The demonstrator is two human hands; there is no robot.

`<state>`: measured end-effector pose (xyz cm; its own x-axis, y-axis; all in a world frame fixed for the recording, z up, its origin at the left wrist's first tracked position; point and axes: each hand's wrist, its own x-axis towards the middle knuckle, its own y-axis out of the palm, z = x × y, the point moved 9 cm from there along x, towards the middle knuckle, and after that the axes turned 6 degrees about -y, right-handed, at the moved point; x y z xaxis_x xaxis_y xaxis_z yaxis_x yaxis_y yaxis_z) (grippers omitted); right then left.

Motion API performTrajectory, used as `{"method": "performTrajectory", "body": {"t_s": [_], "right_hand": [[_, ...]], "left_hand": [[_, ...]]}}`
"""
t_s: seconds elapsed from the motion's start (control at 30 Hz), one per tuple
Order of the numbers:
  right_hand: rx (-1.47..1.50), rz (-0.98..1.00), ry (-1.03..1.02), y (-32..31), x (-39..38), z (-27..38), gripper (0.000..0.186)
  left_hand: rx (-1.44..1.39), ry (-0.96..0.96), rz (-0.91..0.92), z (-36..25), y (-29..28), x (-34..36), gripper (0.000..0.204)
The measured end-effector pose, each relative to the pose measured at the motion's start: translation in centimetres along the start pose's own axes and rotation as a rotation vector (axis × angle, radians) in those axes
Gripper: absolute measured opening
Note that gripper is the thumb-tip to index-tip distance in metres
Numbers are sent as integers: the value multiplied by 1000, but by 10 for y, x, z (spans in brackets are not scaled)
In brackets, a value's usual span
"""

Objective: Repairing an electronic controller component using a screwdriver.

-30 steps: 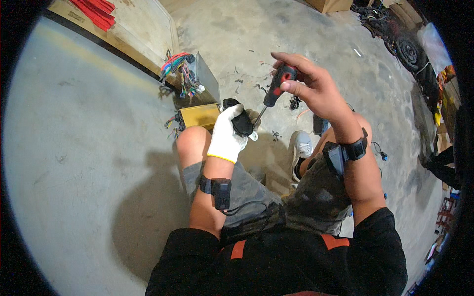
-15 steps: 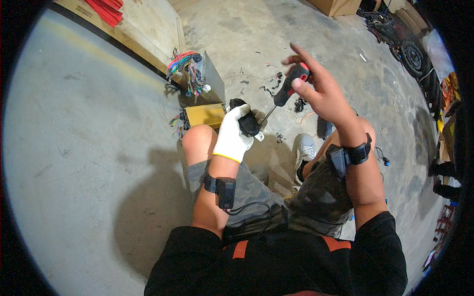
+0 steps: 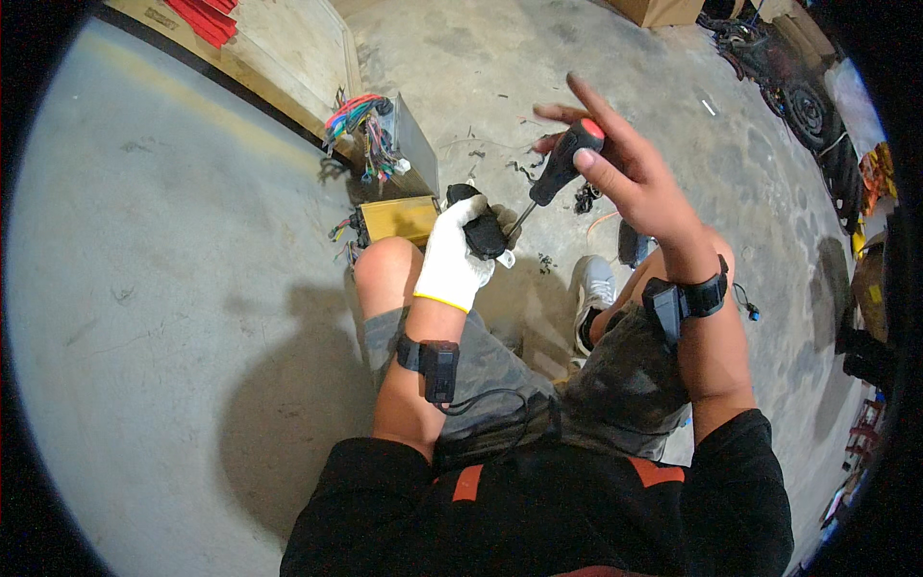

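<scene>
My left hand (image 3: 454, 252), in a white glove with a yellow cuff edge, is closed around a small black part (image 3: 485, 236) with a pale metal tab. A screwdriver (image 3: 559, 173) with a black handle and red end slants down to this part; its tip is hidden by the part and glove. My bare right hand (image 3: 639, 183) has the handle between thumb and fingers. The thumb presses on the handle while the other fingers stretch out past it.
Ahead on the left, a grey metal box (image 3: 411, 144) with colourful wires stands beside a yellow box (image 3: 399, 219). A black block (image 3: 632, 245) lies by my right knee. Small black scraps (image 3: 586, 198) are scattered on the concrete. A tyre (image 3: 806, 108) and clutter line the right side.
The screwdriver handle has turned, showing less red on its side. My right fingers have stretched further out over it. My left hand stays almost in place with the black part.
</scene>
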<state>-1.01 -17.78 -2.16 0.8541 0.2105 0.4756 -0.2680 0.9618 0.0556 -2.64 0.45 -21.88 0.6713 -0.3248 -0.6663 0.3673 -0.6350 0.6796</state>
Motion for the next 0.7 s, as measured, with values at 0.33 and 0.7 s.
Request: {"method": "performTrajectory", "body": {"t_s": [0.33, 0.7], "right_hand": [[-130, -41, 23, -6, 2, -7, 59], [-216, -34, -27, -2, 8, 0, 52]], "left_hand": [[-11, 17, -19, 0, 3, -4, 16], [44, -14, -9, 4, 4, 1, 21]]}}
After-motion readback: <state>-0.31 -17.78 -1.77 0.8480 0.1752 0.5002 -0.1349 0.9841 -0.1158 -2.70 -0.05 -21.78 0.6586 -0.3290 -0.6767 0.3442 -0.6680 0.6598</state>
